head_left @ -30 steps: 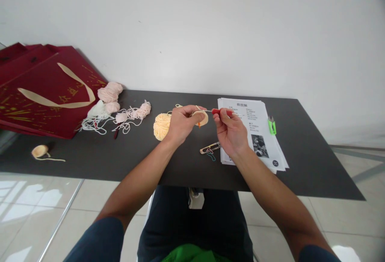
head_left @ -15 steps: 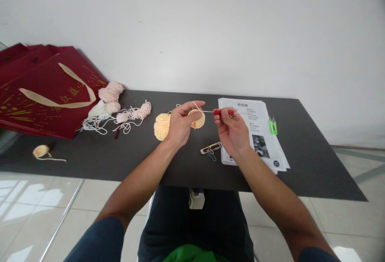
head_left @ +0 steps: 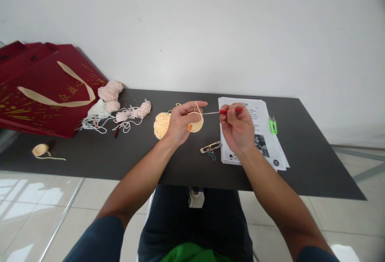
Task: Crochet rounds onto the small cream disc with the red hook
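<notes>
Pinched in my left hand (head_left: 182, 121) is a small round crochet piece (head_left: 197, 123) of pale yellow yarn, with an orange marker at its lower left edge. A strand of the same yarn loops over my raised index finger. My right hand (head_left: 237, 127) grips a crochet hook (head_left: 231, 111) by its red handle; the thin metal shaft points left and reaches the top edge of the piece. Whether a loop sits on the hook tip is too small to tell. Just left of my left hand lies a yellow yarn ball (head_left: 161, 125), partly hidden by it.
Printed sheets (head_left: 240, 158) lie under my right hand, with green thread snips (head_left: 272, 125) on their right edge. Other snips (head_left: 210, 147) and stitch markers lie between my forearms. Pink and white yarn (head_left: 132, 113), a small cream crocheted cup (head_left: 40, 150) and red gift bags (head_left: 48, 89) are at left.
My right hand has moved a little to the right with the hook. The crochet piece has turned slightly in my left hand, its orange marker shifting left.
</notes>
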Tool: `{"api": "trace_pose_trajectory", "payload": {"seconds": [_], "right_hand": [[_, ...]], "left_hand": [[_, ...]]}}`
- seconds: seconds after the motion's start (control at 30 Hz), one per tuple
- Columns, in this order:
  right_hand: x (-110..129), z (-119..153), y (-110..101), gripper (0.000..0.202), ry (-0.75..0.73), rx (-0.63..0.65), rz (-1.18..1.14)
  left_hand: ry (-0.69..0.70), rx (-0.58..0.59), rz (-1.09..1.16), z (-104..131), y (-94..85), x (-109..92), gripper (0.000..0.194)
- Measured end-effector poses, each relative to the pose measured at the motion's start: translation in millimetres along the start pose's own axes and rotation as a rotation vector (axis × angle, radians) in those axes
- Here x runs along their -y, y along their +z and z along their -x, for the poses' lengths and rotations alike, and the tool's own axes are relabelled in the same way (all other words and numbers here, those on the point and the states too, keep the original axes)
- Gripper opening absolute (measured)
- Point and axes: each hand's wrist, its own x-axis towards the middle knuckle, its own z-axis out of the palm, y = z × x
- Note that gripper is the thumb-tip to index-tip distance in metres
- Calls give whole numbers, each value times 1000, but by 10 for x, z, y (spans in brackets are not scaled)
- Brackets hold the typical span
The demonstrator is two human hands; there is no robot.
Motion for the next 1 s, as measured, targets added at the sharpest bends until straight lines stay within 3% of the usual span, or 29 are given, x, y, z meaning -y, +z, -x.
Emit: {"api": "trace_pose_trajectory", "payload": {"seconds": [0.33,0.5,0.67,0.83,1.0], "right_hand": [[76,18,13,36,-54,51,114],[72,39,10,37,-156,29,199],[38,68,29,31,-287,26,237],[2,123,56,30,-332,-48,282],[-34,174,84,18,-378,-21,287]], "left_hand": [[-143,121,66,-2,-41,-52,35],[-159,137,79,-15,-51,-65,33],[-97,96,10,-7,-67,-68,35],[42,44,-35,13,-29,-45,31],[181,-11,-97,36,-7,-2,33]]}}
